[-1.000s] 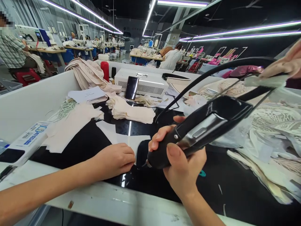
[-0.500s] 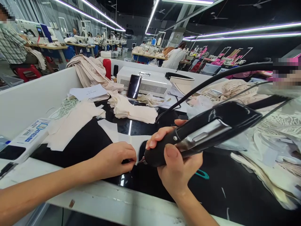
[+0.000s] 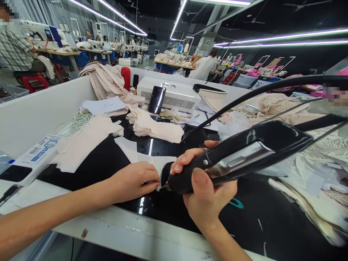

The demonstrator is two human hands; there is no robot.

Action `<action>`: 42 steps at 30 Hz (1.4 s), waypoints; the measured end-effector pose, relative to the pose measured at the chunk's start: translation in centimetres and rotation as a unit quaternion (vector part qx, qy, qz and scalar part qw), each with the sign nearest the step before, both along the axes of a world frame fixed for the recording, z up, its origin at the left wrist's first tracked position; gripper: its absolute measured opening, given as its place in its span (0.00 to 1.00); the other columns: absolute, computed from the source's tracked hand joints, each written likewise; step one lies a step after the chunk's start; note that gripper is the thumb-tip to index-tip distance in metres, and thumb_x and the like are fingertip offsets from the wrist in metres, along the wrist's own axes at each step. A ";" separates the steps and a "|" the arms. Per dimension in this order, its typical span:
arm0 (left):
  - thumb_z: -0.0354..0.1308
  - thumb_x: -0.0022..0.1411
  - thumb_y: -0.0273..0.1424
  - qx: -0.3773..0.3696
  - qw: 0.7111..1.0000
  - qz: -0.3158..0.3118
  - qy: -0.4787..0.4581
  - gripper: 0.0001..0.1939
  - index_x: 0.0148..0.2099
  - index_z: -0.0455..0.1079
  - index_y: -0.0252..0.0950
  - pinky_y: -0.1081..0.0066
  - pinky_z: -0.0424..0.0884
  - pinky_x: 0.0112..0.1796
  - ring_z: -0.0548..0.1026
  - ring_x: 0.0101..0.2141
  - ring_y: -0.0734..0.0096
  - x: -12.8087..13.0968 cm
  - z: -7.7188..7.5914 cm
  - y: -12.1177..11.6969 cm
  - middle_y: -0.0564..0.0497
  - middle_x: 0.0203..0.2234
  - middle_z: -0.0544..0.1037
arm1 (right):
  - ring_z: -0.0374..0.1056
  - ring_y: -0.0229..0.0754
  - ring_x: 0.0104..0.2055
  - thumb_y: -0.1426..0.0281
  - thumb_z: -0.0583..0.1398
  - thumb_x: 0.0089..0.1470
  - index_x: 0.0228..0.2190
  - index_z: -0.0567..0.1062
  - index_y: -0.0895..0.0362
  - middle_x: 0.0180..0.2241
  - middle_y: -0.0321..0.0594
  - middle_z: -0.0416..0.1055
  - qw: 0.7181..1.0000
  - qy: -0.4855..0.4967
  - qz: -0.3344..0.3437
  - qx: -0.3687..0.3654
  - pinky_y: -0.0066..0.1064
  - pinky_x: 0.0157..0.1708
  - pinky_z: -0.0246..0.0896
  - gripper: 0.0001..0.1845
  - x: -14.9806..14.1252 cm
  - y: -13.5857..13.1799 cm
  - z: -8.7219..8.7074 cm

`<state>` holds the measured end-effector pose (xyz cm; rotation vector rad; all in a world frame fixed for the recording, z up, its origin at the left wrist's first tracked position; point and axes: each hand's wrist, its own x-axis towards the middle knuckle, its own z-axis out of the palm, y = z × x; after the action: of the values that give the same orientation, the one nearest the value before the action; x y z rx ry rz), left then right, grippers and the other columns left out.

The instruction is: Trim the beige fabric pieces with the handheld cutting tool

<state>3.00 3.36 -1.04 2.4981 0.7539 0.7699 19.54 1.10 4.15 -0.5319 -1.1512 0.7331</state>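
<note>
My right hand [image 3: 206, 192] is wrapped round a black corded handheld tool [image 3: 236, 152] with a long metal lever along its side. Its narrow tip points left, close to my left hand [image 3: 136, 181]. The fingers of my left hand are pinched on the lower edge of a white fabric piece [image 3: 141, 157] lying on the black tabletop [image 3: 103, 170]. Whether the tip touches the fabric is hard to tell. Behind it sits a stack of cream fabric pieces [image 3: 154, 125], and more cream pieces [image 3: 84, 141] lie to the left.
A phone [image 3: 157, 99] leans on a white vented box [image 3: 174, 93]. Lace fabric and scraps [image 3: 320, 174] cover the right side. A teal plastic clip [image 3: 236, 203] lies behind my right wrist. A thick black cable [image 3: 244, 99] arcs across the right. Co-workers sit farther back.
The whole view has shifted slightly. The tool's rear end has swung a little right, while both hands keep nearly the same place and grip.
</note>
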 end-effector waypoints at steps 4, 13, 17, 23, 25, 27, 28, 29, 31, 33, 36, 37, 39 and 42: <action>0.66 0.65 0.22 0.012 0.999 0.025 0.023 0.04 0.38 0.74 0.34 0.73 0.72 0.39 0.76 0.36 0.67 0.1 -0.2 0.3 0.50 0.35 0.76 | 0.72 0.36 0.23 0.63 0.71 0.55 0.48 0.70 0.52 0.29 0.31 0.74 1.000 0.001 -0.003 -0.002 0.29 0.22 0.72 0.22 0.0 -0.1 0.0; 0.62 0.67 0.20 0.096 0.995 0.004 0.022 0.05 0.42 0.73 0.34 0.68 0.72 0.49 0.76 0.44 0.64 0.2 -0.2 0.2 0.46 0.44 0.77 | 0.71 0.36 0.22 0.61 0.72 0.54 0.47 0.70 0.52 0.28 0.30 0.74 1.000 -0.005 -0.017 0.002 0.31 0.23 0.72 0.23 -0.1 0.0 -0.1; 0.59 0.69 0.19 0.098 0.994 -0.028 0.047 0.07 0.42 0.72 0.35 0.68 0.72 0.48 0.77 0.41 0.65 0.1 -0.4 0.5 0.49 0.39 0.79 | 0.71 0.36 0.22 0.63 0.71 0.54 0.48 0.70 0.52 0.29 0.31 0.74 1.000 0.000 -0.009 0.001 0.30 0.22 0.72 0.23 -0.1 0.0 0.0; 0.54 0.69 0.16 0.087 0.993 -0.055 0.060 0.12 0.46 0.74 0.35 0.68 0.74 0.48 0.79 0.43 0.64 -0.8 -0.4 0.7 0.46 0.41 0.81 | 0.71 0.37 0.23 0.62 0.71 0.54 0.48 0.70 0.52 0.28 0.31 0.74 1.000 -0.005 -0.019 -0.003 0.30 0.22 0.71 0.23 0.0 0.0 -0.1; 0.52 0.70 0.16 0.092 0.991 -0.077 0.054 0.14 0.48 0.74 0.34 0.67 0.74 0.50 0.80 0.46 0.63 -1.2 -0.4 0.8 0.46 0.44 0.82 | 0.71 0.37 0.23 0.62 0.71 0.54 0.48 0.70 0.52 0.28 0.31 0.74 1.000 -0.002 -0.016 -0.010 0.30 0.22 0.70 0.24 0.0 -0.1 0.0; 0.50 0.71 0.16 0.099 0.989 -0.094 0.049 0.15 0.50 0.75 0.35 0.67 0.74 0.51 0.80 0.48 0.63 -1.5 -0.4 0.9 0.46 0.46 0.83 | 0.71 0.37 0.23 0.62 0.72 0.54 0.48 0.70 0.51 0.29 0.31 0.74 1.000 0.001 -0.016 -0.017 0.30 0.22 0.70 0.24 0.0 -0.1 0.0; 0.50 0.72 0.17 0.102 0.989 -0.099 0.046 0.16 0.51 0.75 0.35 0.67 0.74 0.52 0.80 0.48 0.63 -1.7 -0.4 0.9 0.46 0.47 0.83 | 0.71 0.38 0.23 0.61 0.72 0.53 0.47 0.70 0.51 0.29 0.31 0.74 1.000 0.001 -0.018 -0.020 0.30 0.22 0.70 0.24 0.0 -0.2 0.0; 0.50 0.72 0.18 0.105 0.988 -0.102 0.043 0.16 0.51 0.76 0.36 0.66 0.74 0.52 0.80 0.49 0.63 -1.8 -0.4 1.0 0.45 0.47 0.83 | 0.71 0.38 0.23 0.61 0.72 0.53 0.47 0.70 0.51 0.29 0.31 0.74 1.000 0.002 -0.019 -0.022 0.31 0.22 0.70 0.24 0.0 -0.2 0.1; 0.50 0.73 0.19 0.112 0.988 -0.103 0.038 0.16 0.52 0.76 0.35 0.66 0.74 0.53 0.80 0.49 0.62 -1.9 -0.4 1.0 0.44 0.48 0.83 | 0.71 0.38 0.23 0.61 0.72 0.53 0.47 0.70 0.50 0.28 0.31 0.74 0.999 0.005 -0.019 -0.026 0.31 0.22 0.71 0.24 0.0 -0.2 0.1; 0.50 0.73 0.18 0.118 0.987 -0.107 0.037 0.15 0.52 0.76 0.33 0.65 0.74 0.53 0.80 0.49 0.61 -2.0 -0.5 1.0 0.44 0.48 0.83 | 0.71 0.38 0.23 0.61 0.72 0.52 0.47 0.71 0.50 0.28 0.31 0.74 0.999 0.007 -0.018 -0.028 0.32 0.22 0.71 0.24 0.0 -0.2 0.1; 0.50 0.73 0.18 0.129 0.985 -0.105 0.036 0.15 0.51 0.76 0.32 0.65 0.74 0.53 0.80 0.48 0.61 -2.0 -0.7 0.9 0.44 0.47 0.83 | 0.71 0.38 0.23 0.61 0.72 0.52 0.47 0.72 0.50 0.28 0.31 0.73 0.999 0.008 -0.019 -0.029 0.32 0.23 0.71 0.23 0.0 -0.2 0.1; 0.49 0.73 0.18 0.131 0.985 -0.103 0.038 0.15 0.50 0.76 0.33 0.66 0.74 0.53 0.80 0.48 0.61 -2.0 -0.7 0.9 0.44 0.47 0.83 | 0.71 0.38 0.24 0.61 0.72 0.53 0.47 0.71 0.50 0.28 0.31 0.73 0.999 0.007 -0.019 -0.029 0.32 0.23 0.71 0.23 0.0 -0.2 0.1; 0.49 0.74 0.18 0.129 0.986 -0.099 0.043 0.16 0.50 0.76 0.34 0.67 0.74 0.53 0.80 0.48 0.62 -2.0 -0.8 0.9 0.45 0.47 0.83 | 0.70 0.37 0.23 0.61 0.72 0.53 0.47 0.71 0.50 0.29 0.30 0.73 0.999 0.003 -0.020 -0.028 0.31 0.23 0.71 0.23 0.0 -0.1 0.1; 0.49 0.74 0.18 0.126 0.986 -0.103 0.045 0.15 0.50 0.76 0.34 0.67 0.74 0.53 0.80 0.49 0.62 -2.1 -0.8 0.9 0.45 0.47 0.82 | 0.70 0.37 0.23 0.61 0.71 0.54 0.47 0.71 0.50 0.29 0.30 0.72 0.999 -0.002 -0.024 -0.023 0.31 0.22 0.71 0.22 0.0 -0.1 0.2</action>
<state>0.94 4.30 -1.87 2.7980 0.4396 0.7194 19.52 0.97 4.32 -0.5977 -1.1243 0.7185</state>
